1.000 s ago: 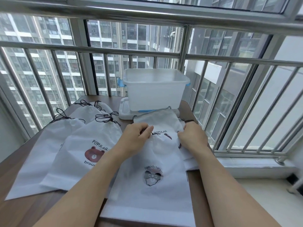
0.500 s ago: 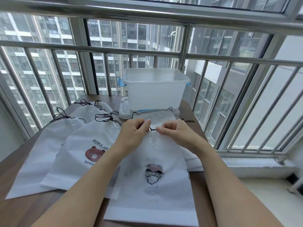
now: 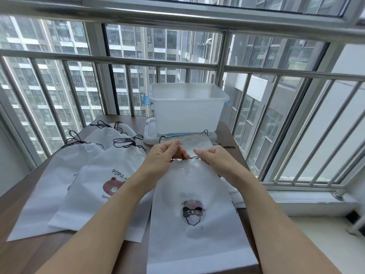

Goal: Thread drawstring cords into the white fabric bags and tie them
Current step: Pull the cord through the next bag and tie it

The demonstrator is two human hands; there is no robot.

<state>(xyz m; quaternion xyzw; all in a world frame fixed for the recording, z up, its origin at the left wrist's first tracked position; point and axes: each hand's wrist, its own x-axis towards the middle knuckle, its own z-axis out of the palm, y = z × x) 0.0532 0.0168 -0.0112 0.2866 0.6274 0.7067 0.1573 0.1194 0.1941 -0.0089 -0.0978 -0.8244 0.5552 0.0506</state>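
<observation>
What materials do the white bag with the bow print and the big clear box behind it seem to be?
White bag with the bow print: probably non-woven fabric, matte, softly creased and slightly see-through. Big clear box: translucent plastic, smooth and faintly glossy, with a moulded rim.

Front bag [image 3: 199, 224]: white, flat on the table, bow print with "Especially for you", top gathered. Its dark cord [image 3: 192, 157] runs across the mouth; I pinch it with my left hand [image 3: 165, 155] and right hand [image 3: 214, 159]. Bear bag [image 3: 102, 180], "POPULAR" print, lies left, cord tied in a bow at top. Plain bag [image 3: 53, 186] further left, tied too. More tied bags [image 3: 107, 133] behind. One flat bag [image 3: 194, 142] beyond my hands, cord loops at its corners.
</observation>
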